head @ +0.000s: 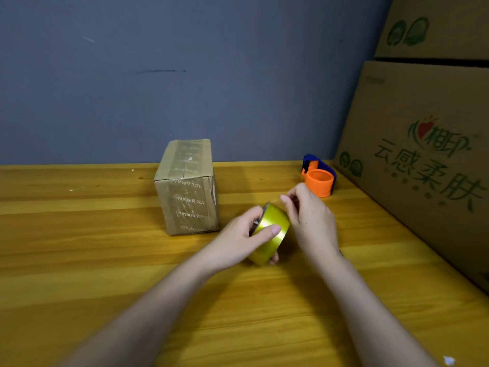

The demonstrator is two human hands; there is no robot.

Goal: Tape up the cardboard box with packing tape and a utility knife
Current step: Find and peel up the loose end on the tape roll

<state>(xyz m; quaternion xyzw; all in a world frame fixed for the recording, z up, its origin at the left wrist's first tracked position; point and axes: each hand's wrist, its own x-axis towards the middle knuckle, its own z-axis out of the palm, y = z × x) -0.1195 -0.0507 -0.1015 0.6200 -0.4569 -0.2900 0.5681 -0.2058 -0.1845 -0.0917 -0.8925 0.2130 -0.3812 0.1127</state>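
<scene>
A small cardboard box (189,186) stands on the wooden table (92,260), with printed clear tape over its top and front. To its right, my left hand (244,235) grips a yellowish roll of packing tape (270,231) just above the table, thumb across the roll's outer face. My right hand (308,219) is at the roll's right side, its fingertips pinching the tape's loose end near the top of the roll. No utility knife is in view.
An orange and blue tape dispenser (318,178) sits at the back right of the table. Two large printed cardboard cartons (423,154) are stacked along the right edge. A blue-grey wall (185,75) rises behind the table.
</scene>
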